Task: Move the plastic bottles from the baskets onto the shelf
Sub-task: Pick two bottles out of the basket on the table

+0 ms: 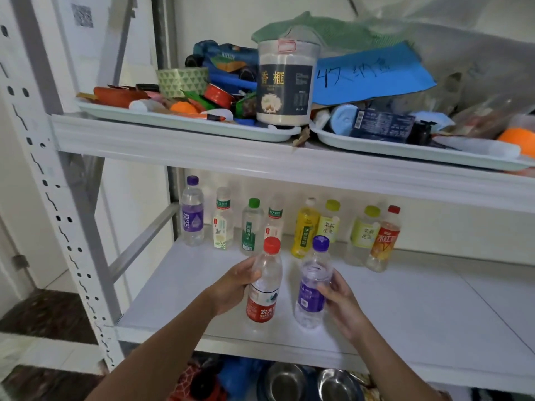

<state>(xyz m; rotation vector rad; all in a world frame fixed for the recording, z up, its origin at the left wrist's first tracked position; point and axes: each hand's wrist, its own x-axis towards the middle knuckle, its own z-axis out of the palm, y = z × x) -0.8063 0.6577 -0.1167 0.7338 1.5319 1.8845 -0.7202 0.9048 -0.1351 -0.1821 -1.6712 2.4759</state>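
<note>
Here, head view: left hand (pixel 231 287) wraps red-capped water bottle (pixel 264 287), upright, red label low on body. Right hand (pixel 340 299) grips purple-capped water bottle (pixel 314 285), upright, just beside first. Both over front of white shelf board (pixel 419 308); cannot tell if bases touch it. Row of eight bottles (pixel 292 230) stands at back of same board. Upper shelf carries trays (pixel 185 123) of clutter and nut jar (pixel 285 82).

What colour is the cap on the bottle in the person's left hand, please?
Red; the cap tops the bottle, clearest in the head view.
</note>
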